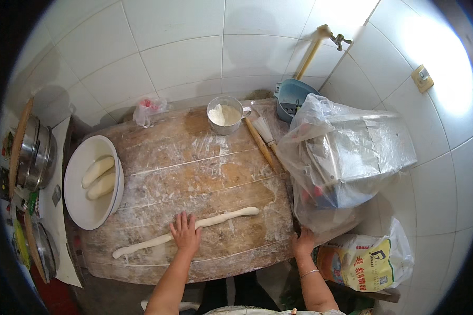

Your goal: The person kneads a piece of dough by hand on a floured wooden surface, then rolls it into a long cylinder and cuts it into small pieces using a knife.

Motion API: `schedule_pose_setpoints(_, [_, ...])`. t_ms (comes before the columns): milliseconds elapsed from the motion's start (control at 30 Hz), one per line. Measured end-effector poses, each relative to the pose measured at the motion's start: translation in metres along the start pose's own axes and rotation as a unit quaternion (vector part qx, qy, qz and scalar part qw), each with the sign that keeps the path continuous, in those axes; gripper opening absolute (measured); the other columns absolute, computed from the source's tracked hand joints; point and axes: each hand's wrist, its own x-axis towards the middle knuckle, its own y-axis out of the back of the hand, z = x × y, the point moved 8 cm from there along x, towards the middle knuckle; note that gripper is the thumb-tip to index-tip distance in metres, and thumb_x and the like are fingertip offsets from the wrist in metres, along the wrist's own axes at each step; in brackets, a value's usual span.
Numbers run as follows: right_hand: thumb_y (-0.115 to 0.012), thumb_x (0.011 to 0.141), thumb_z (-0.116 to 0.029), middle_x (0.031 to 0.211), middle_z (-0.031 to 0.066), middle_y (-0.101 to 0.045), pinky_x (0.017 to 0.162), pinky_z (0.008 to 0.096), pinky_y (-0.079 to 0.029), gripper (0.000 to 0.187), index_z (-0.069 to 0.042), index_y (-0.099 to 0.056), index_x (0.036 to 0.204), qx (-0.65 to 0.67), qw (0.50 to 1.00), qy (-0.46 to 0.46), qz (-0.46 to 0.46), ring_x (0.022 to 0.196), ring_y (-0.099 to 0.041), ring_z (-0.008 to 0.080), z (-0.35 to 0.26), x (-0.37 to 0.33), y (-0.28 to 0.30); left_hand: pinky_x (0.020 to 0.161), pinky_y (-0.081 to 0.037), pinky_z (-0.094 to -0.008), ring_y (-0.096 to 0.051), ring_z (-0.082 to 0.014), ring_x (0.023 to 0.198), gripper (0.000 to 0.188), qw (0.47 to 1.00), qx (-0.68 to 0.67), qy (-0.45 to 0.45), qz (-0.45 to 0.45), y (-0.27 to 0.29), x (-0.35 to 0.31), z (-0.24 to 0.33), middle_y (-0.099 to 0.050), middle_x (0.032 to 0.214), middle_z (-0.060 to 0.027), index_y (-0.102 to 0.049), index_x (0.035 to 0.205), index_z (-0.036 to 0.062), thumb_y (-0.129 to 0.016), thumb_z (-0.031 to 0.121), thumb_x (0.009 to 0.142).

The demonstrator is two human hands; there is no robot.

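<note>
A long, thin rope of dough (228, 216) lies slantwise across the floured wooden board (157, 170). My left hand (186, 234) rests on the middle of the rope, palm down, with its fingers stretched and spread. At the board's right edge, my right hand (303, 243) has its fingers drawn together beside a narrow dark thing. What they grip there is too hidden to name. A bangle circles my right wrist.
Two thick dough pieces (101, 181) lie in a white basin (70, 207) on the left. A metal cup of flour (224, 116), rolling pin (260, 144) and brush (264, 130) are at the back. Right stand a plastic-covered metal box (360, 152) and a flour sack (360, 262).
</note>
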Motion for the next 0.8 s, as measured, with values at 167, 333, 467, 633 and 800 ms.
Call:
schedule_pose_setpoints(167, [-0.063,0.086,-0.032,0.136,0.0270,-0.043,0.108,0.0507,-0.030,0.064,0.003,-0.042,0.136,0.064,0.986,0.120,-0.093,0.130,-0.038,0.0422,-0.068,-0.054,-0.017,0.114,-0.011,-0.0569,-0.027,-0.0324,0.140,0.051,0.998,-0.023,0.055,0.026,0.005,0.030,-0.016,-0.035,0.147,-0.0155,-0.045,0.138,0.0110,-0.058,0.031,0.093])
schedule_pose_setpoints(333, [-0.055,0.091,-0.035,0.151,0.0270,-0.024,0.116,0.0495,-0.015,0.075,0.004,-0.023,0.147,0.010,0.999,0.021,-0.027,0.140,-0.021,0.0431,-0.112,-0.024,-0.031,0.115,-0.012,-0.0553,-0.027,-0.0311,0.140,0.051,0.997,-0.025,0.075,0.014,0.021,0.045,-0.013,-0.034,0.149,-0.0157,-0.045,0.140,0.0106,-0.055,0.031,0.094])
schedule_pose_setpoints(467, [-0.049,0.095,-0.033,0.154,0.0257,-0.019,0.116,0.0499,-0.013,0.070,0.004,-0.022,0.147,0.205,0.941,0.248,-0.108,0.142,-0.018,0.0424,-0.187,0.042,-0.018,0.115,-0.013,-0.0539,-0.024,-0.0331,0.142,0.054,0.999,-0.044,0.011,-0.014,0.008,0.042,-0.004,-0.032,0.150,-0.0166,-0.044,0.141,0.0095,-0.054,0.035,0.094])
schedule_pose_setpoints(633, [-0.047,0.097,-0.031,0.154,0.0192,-0.024,0.116,0.0497,-0.016,0.061,-0.002,-0.028,0.147,0.086,0.994,0.015,0.065,0.141,-0.023,0.0387,-0.154,0.125,-0.017,0.116,-0.009,-0.0547,-0.022,-0.0340,0.142,0.060,0.998,-0.028,-0.022,-0.056,0.001,0.029,0.015,-0.033,0.151,-0.0137,-0.044,0.141,0.0107,-0.057,0.041,0.091])
schedule_pose_setpoints(800, [-0.053,0.093,-0.019,0.133,0.0203,-0.052,0.110,0.0471,-0.031,0.041,0.000,-0.051,0.129,0.326,0.888,0.325,0.003,0.128,-0.043,0.0403,-0.260,0.129,0.016,0.115,-0.006,-0.0588,-0.021,-0.0325,0.143,0.061,0.992,-0.064,-0.080,-0.071,-0.012,-0.020,0.022,-0.028,0.153,-0.0138,-0.044,0.139,0.0092,-0.060,0.038,0.088])
